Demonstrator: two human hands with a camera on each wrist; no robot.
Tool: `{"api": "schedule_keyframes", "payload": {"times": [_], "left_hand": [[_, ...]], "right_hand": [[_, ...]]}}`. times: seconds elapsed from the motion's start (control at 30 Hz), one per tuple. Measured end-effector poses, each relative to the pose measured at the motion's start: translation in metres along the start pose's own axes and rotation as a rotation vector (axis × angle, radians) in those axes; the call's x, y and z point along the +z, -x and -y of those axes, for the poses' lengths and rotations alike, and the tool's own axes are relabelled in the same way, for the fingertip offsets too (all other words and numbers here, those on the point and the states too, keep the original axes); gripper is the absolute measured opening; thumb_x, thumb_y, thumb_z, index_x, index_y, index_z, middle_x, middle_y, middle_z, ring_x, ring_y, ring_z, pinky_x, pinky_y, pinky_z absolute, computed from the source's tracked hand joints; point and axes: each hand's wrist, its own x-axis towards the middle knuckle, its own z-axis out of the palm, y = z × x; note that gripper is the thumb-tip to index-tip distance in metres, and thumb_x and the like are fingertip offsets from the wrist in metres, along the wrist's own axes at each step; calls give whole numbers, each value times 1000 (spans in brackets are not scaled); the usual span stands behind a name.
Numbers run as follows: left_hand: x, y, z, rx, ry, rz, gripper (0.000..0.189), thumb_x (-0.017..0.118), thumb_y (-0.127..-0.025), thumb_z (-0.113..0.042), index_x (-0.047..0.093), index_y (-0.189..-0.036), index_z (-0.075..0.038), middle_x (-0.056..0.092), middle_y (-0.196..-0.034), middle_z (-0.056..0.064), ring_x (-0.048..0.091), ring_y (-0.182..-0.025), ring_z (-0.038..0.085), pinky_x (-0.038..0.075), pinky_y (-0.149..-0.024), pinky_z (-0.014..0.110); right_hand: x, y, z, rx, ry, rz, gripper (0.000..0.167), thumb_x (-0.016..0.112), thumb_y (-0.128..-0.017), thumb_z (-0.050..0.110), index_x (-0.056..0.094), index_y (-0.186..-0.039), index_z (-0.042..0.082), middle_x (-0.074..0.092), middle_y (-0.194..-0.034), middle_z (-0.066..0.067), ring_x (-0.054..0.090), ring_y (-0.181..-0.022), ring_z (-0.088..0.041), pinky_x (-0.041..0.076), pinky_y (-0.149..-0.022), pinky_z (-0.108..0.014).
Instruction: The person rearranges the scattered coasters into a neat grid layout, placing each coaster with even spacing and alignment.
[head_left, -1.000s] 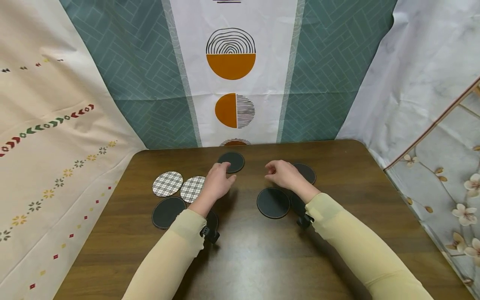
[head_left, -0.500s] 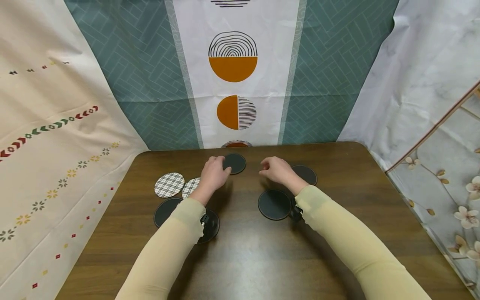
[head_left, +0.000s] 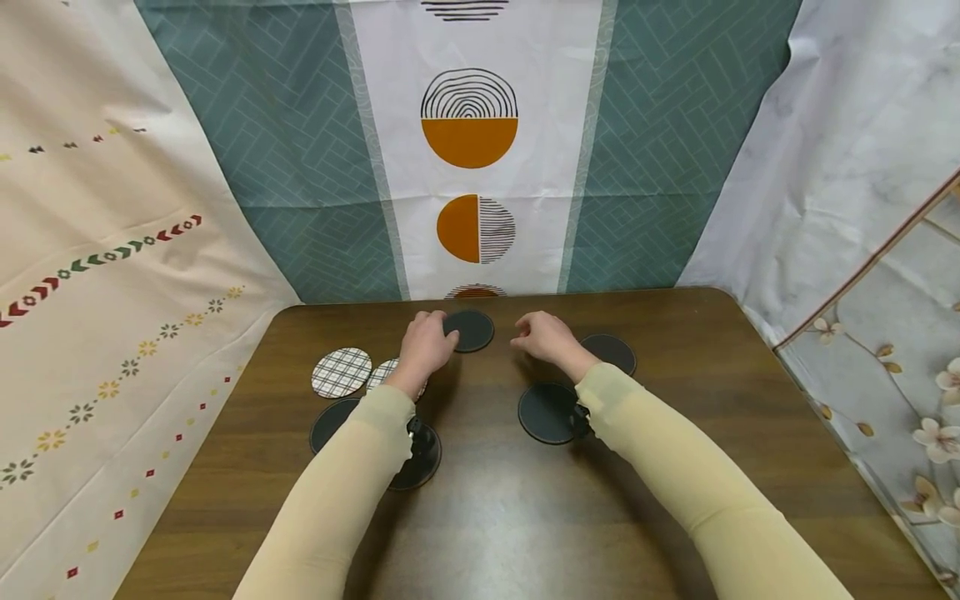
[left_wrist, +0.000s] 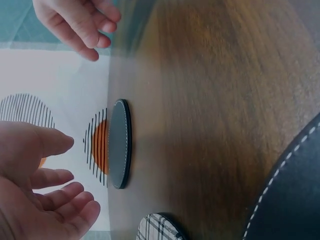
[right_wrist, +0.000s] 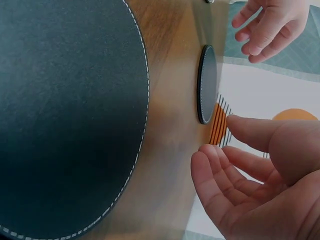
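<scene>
My left hand (head_left: 427, 343) hovers over the table with its fingers relaxed, just left of a round black coaster (head_left: 471, 332) near the back edge. Nothing is in its grasp; the left wrist view shows thumb and fingers (left_wrist: 60, 200) apart. Right of that same coaster, my right hand (head_left: 549, 337) hangs in the air, loosely curved and holding nothing. Its thumb (right_wrist: 255, 131) stands apart from the fingers in the right wrist view. White stitching runs round the rim of the large black coaster (right_wrist: 70, 110) below the right wrist.
Two plaid coasters lie at the left, one whole (head_left: 341, 372) and one partly behind my left wrist (head_left: 381, 373). Black coasters lie under the left forearm (head_left: 422, 462), beside it (head_left: 330, 423), in front of my right hand (head_left: 543, 414) and behind the right wrist (head_left: 611, 354). Curtains (head_left: 315, 167) border the table.
Both hands have shifted: the left slightly left and away from over the far coaster, the right slightly left towards it. The head view has tilted up a little. The coasters stay in place.
</scene>
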Motion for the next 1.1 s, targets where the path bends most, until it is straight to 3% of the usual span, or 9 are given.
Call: {"api": "schedule_keyframes", "payload": {"times": [0.87,1.1], "left_hand": [[11,-19,10,-33,3,16,51,63,-113,-24,56,-155,5,53,-154,29,52,-142,47,44,-117,56],[13,-21,11,-44,23,17,51,63,-113,-24,56,-155,5,51,-155,30,52,-142,47,44,-118,55]], "right_hand": [[17,-28,12,33,-6,-2,45,74,-107,22,69,-144,-2,74,-130,-16,69,-115,-32,54,-104,-47],[31,-53,0,49,-4,-1,47,77,-104,25,71,-142,-3,74,-132,-17,69,-114,-33,55,-103,-48]]}}
